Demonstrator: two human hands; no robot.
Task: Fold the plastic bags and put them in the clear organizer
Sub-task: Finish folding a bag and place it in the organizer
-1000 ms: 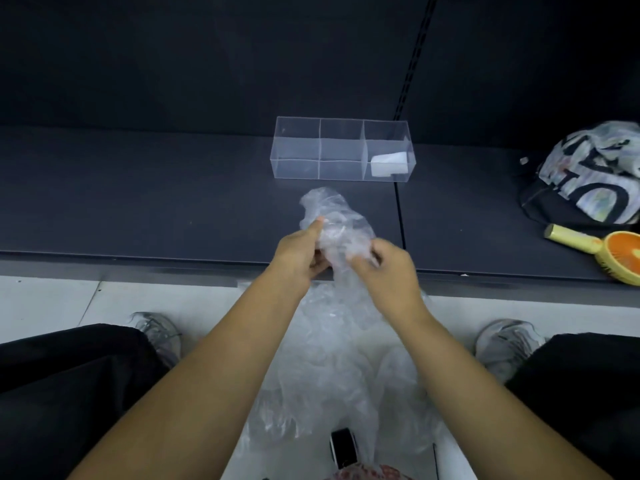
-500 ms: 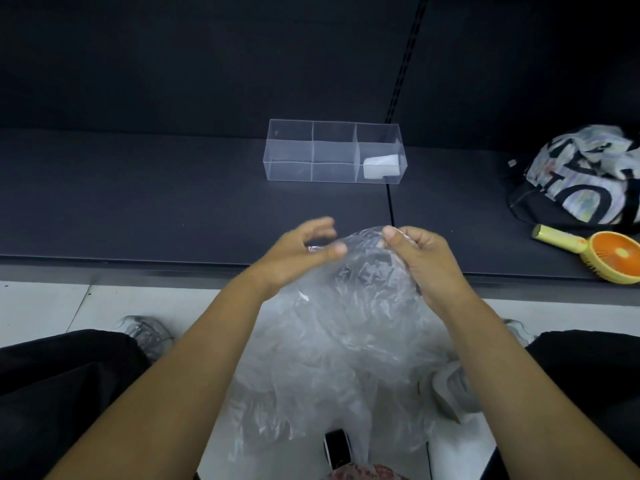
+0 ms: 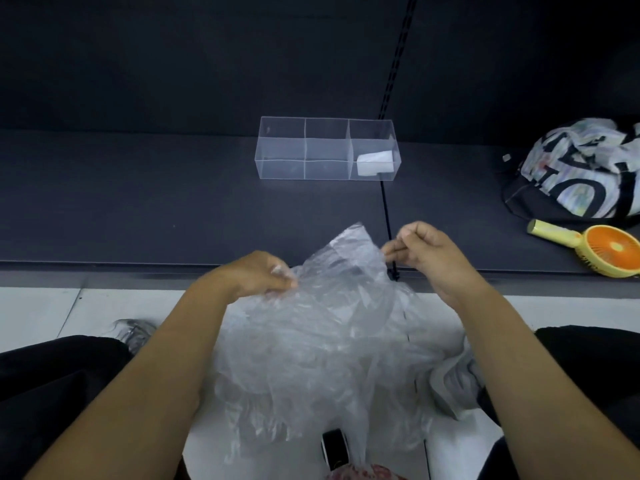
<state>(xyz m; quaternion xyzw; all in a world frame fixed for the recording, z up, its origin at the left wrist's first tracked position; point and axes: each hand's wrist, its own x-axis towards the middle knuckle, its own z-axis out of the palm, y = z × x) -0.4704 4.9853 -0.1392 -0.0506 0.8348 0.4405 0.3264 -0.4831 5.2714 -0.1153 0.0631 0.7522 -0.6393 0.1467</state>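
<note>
A crumpled clear plastic bag (image 3: 332, 327) hangs spread between my hands above the floor, in front of the dark shelf. My left hand (image 3: 256, 275) pinches its left upper edge. My right hand (image 3: 420, 252) pinches the right upper edge, and a corner of the bag sticks up between them. The clear organizer (image 3: 298, 148) with three compartments stands farther back on the shelf. A folded white bag (image 3: 375, 162) lies in its right compartment; the other two hold nothing.
The dark shelf (image 3: 138, 209) runs across the view, its front edge just beyond my hands. A patterned bag (image 3: 585, 171) and a yellow-orange hand fan (image 3: 599, 249) lie at the right. More clear plastic (image 3: 294, 420) and a small black object (image 3: 334, 448) lie on the white floor between my knees.
My hands have moved apart and spread the bag wider. The left hand went from loose fingers to a pinch on the edge.
</note>
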